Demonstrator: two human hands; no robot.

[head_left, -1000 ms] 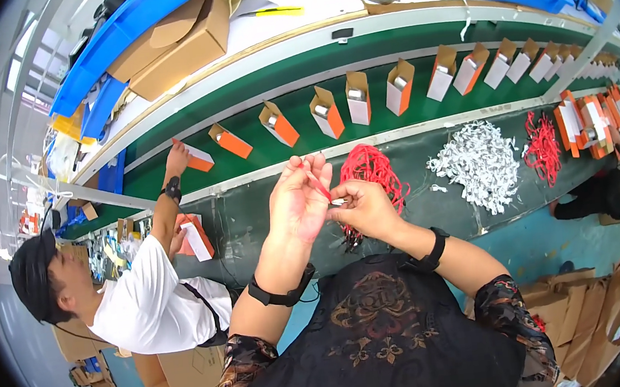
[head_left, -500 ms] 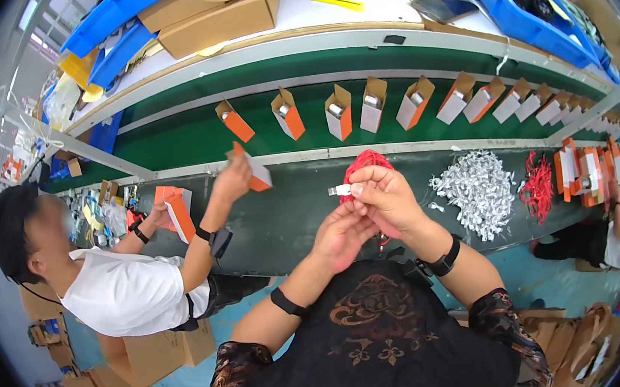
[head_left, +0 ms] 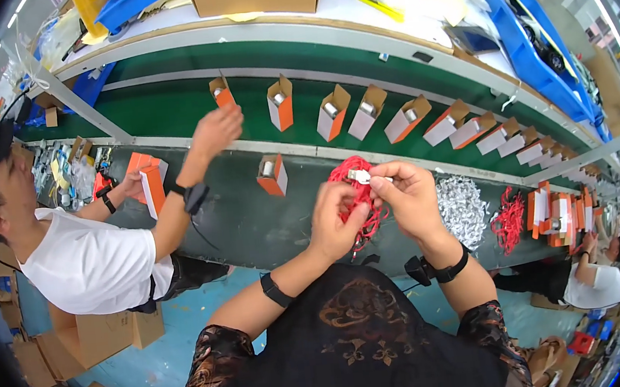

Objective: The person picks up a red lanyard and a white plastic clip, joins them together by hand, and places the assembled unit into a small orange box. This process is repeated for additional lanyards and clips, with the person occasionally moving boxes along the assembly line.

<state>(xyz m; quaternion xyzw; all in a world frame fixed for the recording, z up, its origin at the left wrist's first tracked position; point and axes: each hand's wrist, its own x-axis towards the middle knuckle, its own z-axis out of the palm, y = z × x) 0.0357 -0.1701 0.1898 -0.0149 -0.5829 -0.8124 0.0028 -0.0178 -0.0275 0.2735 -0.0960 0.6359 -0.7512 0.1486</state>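
My right hand [head_left: 410,192] pinches a white USB plug [head_left: 359,176] between thumb and fingers, its metal end pointing left. Close beside it is my left hand [head_left: 337,219], fingers curled inward; whatever they may hold is hidden. Behind and between both hands shows a heap of red cables [head_left: 374,224], with loose strands trailing toward me. I cannot tell whether the plug belongs to one of these red cables. To the right of my right hand lies a pile of silvery-white pieces [head_left: 461,211], too small to make out.
Open orange-and-white boxes [head_left: 280,104] line the green conveyor [head_left: 164,103]; another open box [head_left: 272,176] stands on the dark bench. At left a co-worker's hand [head_left: 217,131] reaches toward a conveyor box. Rightward are more red cables [head_left: 509,221] and grouped boxes [head_left: 550,213].
My left hand has drawn back from the plug and its fingers have curled. The co-worker's hand has left a box on the bench and moved to the conveyor. The view has shifted.
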